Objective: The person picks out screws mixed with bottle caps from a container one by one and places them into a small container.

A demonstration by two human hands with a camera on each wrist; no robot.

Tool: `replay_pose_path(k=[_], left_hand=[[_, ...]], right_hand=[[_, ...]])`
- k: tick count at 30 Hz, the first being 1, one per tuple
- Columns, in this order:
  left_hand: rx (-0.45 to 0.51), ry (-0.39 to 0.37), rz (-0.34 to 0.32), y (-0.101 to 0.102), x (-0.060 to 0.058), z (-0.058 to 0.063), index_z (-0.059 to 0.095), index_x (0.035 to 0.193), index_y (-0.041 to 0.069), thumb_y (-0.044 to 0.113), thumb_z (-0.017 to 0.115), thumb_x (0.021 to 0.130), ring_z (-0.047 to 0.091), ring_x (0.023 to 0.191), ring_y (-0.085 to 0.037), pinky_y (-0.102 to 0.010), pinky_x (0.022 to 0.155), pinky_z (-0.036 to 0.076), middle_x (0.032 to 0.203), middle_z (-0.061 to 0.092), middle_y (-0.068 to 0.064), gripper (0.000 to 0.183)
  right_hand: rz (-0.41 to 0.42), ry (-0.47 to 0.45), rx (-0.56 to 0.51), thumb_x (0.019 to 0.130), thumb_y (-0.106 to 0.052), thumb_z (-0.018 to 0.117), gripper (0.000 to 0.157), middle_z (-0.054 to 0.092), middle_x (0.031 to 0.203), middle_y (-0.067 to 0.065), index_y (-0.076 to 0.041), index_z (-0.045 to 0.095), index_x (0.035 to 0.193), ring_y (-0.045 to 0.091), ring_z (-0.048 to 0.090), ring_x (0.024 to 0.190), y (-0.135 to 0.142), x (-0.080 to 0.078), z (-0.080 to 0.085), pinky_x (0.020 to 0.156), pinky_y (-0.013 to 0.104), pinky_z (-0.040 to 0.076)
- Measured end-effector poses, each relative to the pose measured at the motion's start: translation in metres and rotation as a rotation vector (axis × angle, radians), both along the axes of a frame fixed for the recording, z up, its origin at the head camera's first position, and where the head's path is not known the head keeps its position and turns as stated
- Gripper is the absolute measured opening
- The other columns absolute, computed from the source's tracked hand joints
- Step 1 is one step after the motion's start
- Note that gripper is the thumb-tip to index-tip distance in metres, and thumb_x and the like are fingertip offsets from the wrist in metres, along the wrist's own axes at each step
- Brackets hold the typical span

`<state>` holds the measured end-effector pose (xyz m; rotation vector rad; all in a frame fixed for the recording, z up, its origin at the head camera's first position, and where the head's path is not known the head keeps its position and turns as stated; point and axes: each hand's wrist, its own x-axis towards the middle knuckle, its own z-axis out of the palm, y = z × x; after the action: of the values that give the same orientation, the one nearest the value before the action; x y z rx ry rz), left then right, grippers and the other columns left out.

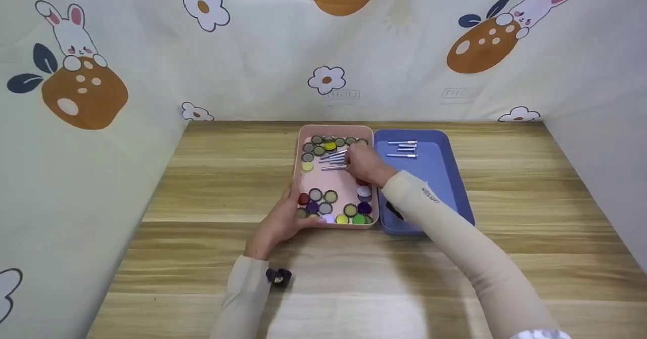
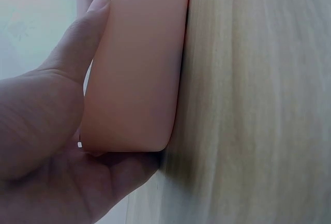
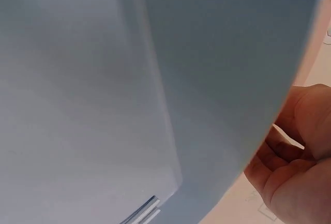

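At the near left corner of a pink tray (image 1: pixel 334 181), my left hand (image 1: pixel 280 220) grips the tray, thumb along the near rim and fingers by the left side. The left wrist view shows the thumb on the rim and a finger low against the tray's wall (image 2: pixel 134 79). Over the tray's right half is my right hand (image 1: pixel 368 163), fingers bent down at the right ends of several silver screws (image 1: pixel 333 158). Its fingertips are hidden, so I cannot tell whether they pinch a screw. Bottle caps (image 1: pixel 316 194) of several colours lie along the tray's edges.
A blue tray (image 1: pixel 432 170) stands against the pink tray's right side, with several screws (image 1: pixel 402 155) at its far end. My right forearm crosses above it. Both trays are on a wooden table (image 1: pixel 222 187), before a patterned cloth (image 1: pixel 263 66).
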<state>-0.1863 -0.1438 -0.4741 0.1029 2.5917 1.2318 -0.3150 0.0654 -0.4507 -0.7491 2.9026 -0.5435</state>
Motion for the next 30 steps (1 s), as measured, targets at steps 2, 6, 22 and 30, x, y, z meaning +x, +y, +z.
replay_pose_path(k=[2, 6, 22, 30], left_hand=[[0.006, -0.001, 0.003, 0.0, 0.0, 0.0, -0.007, 0.162, 0.016, 0.036, 0.084, 0.08, 0.025, 0.153, -0.037, -0.05, 0.126, 0.021, 0.168, 0.01, -0.021, 0.124], [0.016, -0.003, 0.003, 0.0, 0.001, -0.001, -0.009, 0.162, 0.018, 0.036, 0.084, 0.08, 0.023, 0.154, -0.036, -0.049, 0.127, 0.02, 0.168, 0.01, -0.019, 0.125], [0.001, 0.018, -0.004, -0.001, 0.0, -0.002, -0.01, 0.162, 0.021, 0.037, 0.085, 0.079, 0.024, 0.153, -0.037, -0.051, 0.126, 0.019, 0.168, 0.011, -0.02, 0.127], [-0.018, 0.038, -0.009, -0.001, 0.001, -0.001, -0.01, 0.162, 0.02, 0.037, 0.084, 0.079, 0.025, 0.153, -0.036, -0.05, 0.126, 0.02, 0.169, 0.009, -0.019, 0.126]], right_hand=[[-0.004, -0.006, -0.005, 0.083, 0.008, 0.057, 0.023, 0.066, 0.057, 0.013, 0.002, 0.07, 0.065, 0.01, 0.05, 0.042, 0.0, 0.0, 0.002, 0.042, 0.017, 0.035], [-0.012, -0.008, 0.002, 0.085, 0.006, 0.056, 0.022, 0.062, 0.058, 0.007, 0.001, 0.071, 0.069, 0.01, 0.05, 0.046, 0.002, 0.0, 0.005, 0.044, 0.018, 0.035], [-0.089, -0.052, -0.023, 0.089, -0.001, 0.061, 0.023, 0.075, 0.103, 0.013, 0.0, 0.076, 0.105, 0.022, 0.064, 0.078, 0.018, -0.004, 0.014, 0.064, 0.03, 0.052], [-0.082, 0.066, -0.048, 0.082, -0.001, 0.063, 0.016, 0.071, 0.096, 0.015, 0.002, 0.075, 0.093, 0.025, 0.061, 0.078, 0.036, -0.005, 0.017, 0.068, 0.038, 0.054]])
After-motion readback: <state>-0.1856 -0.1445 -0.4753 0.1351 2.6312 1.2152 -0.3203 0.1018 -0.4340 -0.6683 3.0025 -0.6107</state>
